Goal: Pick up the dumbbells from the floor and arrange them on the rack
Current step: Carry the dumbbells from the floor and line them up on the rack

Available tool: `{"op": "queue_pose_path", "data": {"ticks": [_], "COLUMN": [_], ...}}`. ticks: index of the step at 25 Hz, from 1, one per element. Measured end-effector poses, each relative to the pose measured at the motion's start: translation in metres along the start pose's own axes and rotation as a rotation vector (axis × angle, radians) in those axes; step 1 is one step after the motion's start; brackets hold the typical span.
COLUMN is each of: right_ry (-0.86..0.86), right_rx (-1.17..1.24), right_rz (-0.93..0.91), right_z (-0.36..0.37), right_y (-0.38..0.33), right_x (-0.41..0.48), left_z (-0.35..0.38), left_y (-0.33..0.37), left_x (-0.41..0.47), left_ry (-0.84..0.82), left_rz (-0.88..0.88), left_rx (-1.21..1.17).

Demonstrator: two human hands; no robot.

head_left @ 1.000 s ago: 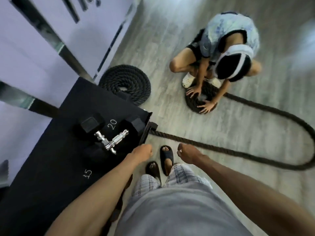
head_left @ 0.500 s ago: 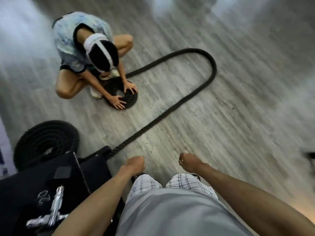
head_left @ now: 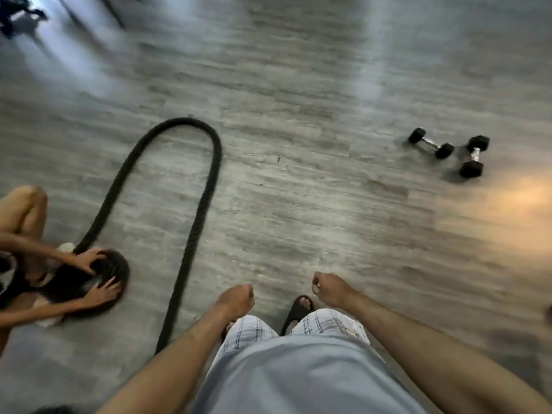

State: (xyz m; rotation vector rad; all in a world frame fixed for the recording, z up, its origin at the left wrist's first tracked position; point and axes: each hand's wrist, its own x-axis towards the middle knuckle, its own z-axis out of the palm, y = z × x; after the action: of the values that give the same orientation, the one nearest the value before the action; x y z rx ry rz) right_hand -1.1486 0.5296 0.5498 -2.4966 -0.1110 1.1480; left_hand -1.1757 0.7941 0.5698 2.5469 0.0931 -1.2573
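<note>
Two black hex dumbbells with chrome handles lie on the grey wood floor at the far right: one (head_left: 431, 143) lies slanted, and the other (head_left: 474, 156) sits just right of it, nearly end-on. My left hand (head_left: 237, 300) and my right hand (head_left: 330, 288) hang low in front of my waist, both curled into loose fists with nothing in them. Both hands are far from the dumbbells. The rack is out of view.
A thick black battle rope (head_left: 191, 186) loops across the floor at left centre. Another person (head_left: 33, 264) crouches at the left edge, coiling the rope's end with both hands. My sandalled foot (head_left: 298, 309) shows between my arms. A dark object (head_left: 549, 312) pokes in at the right edge.
The view has swung right, away from the rack, which has left the frame. Two dumbbells on the floor have come into sight. My hands stay curled and empty.
</note>
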Motion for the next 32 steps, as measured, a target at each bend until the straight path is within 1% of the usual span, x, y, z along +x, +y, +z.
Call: {"op": "queue_pose_path", "data": {"ticks": [5, 9, 12, 17, 19, 22, 26, 29, 32], "right_ry": [0.076, 0.143, 0.169, 0.219, 0.242, 0.323, 0.372, 0.368, 0.339], "right_rx": [0.171, 0.306, 0.381, 0.502, 0.504, 0.585, 0.639, 0.654, 0.691], "right_rz": [0.14, 0.246, 0.304, 0.414, 0.471, 0.521, 0.577, 0.574, 0.558], "right_z": [-0.045, -0.078, -0.11, -0.188, -0.23, -0.284, -0.35, -0.39, -0.437], "right_y": [0.086, 0.138, 0.17, 0.233, 0.254, 0.289, 0.333, 0.373, 0.43], "right_x": [-0.004, 0.002, 0.012, 0.042, 0.053, 0.074, 0.102, 0.125, 0.155], "left_z": [-0.06, -0.1, -0.119, -0.166, -0.19, -0.22, -0.248, -0.263, -0.28], "left_y": [0.106, 0.193, 0.243, 0.346, 0.391, 0.449, 0.517, 0.566, 0.634], "left_x": [0.065, 0.119, 0.161, 0.239, 0.268, 0.307, 0.359, 0.396, 0.436], "left_ry": [-0.039, -0.088, -0.146, -0.247, -0.268, -0.283, -0.337, -0.362, -0.347], "left_rz": [0.148, 0.265, 0.327, 0.417, 0.456, 0.487, 0.485, 0.472, 0.478], "left_rx": [0.155, 0.256, 0.346, 0.469, 0.501, 0.517, 0.579, 0.623, 0.632]}}
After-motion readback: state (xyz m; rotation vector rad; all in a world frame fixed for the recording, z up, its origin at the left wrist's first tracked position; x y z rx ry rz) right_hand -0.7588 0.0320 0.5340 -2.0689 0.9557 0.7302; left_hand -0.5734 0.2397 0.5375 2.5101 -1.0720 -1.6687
